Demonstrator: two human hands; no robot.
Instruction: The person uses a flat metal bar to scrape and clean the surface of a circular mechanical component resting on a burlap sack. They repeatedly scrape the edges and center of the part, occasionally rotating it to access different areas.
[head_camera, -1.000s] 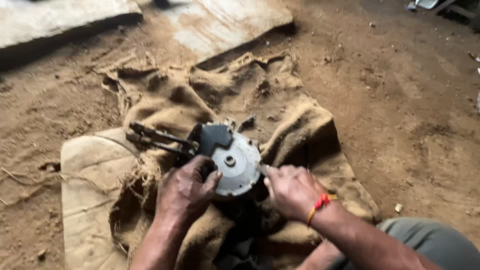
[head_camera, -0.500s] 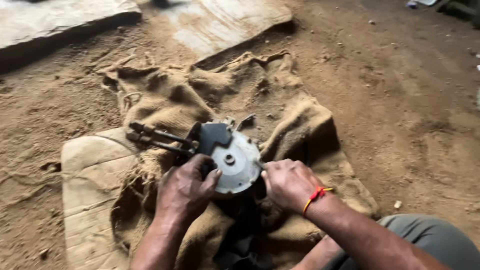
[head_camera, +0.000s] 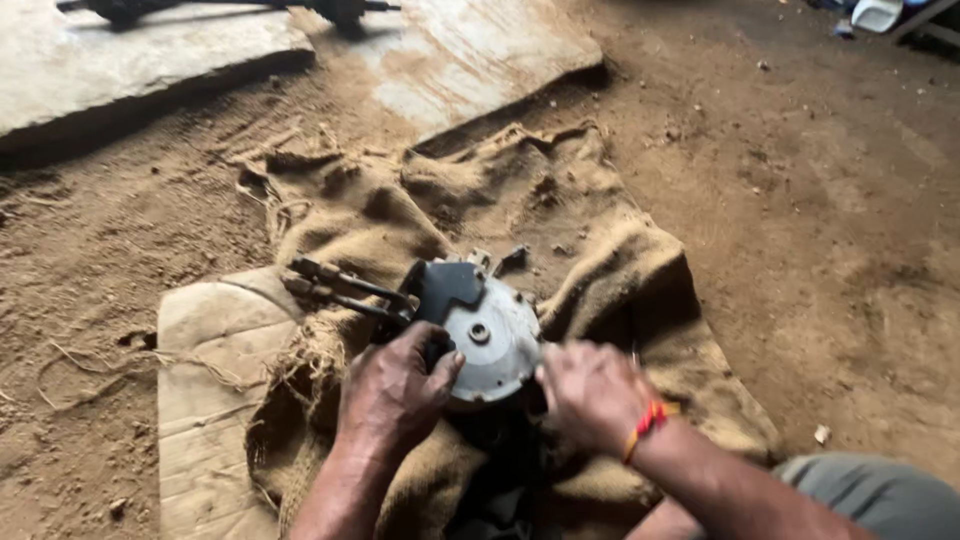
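Round metal disc (head_camera: 492, 335) gripped at both edges by hands, left (head_camera: 392, 392), right (head_camera: 592, 392), on burlap sack (head_camera: 560, 220), dirt floor (head_camera: 820, 230) around.

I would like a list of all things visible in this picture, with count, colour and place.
round metal part: one, grey, on the sackcloth, between both hands
dark rods: two, black, left of the metal part
sackcloth: one, brown, on the dirt floor
flat board: one, pale, under the cloth's left side
stone slabs: two, grey, at top
wrist thread: one, red, right wrist
left hand: grips the part's left edge
right hand: at its right edge
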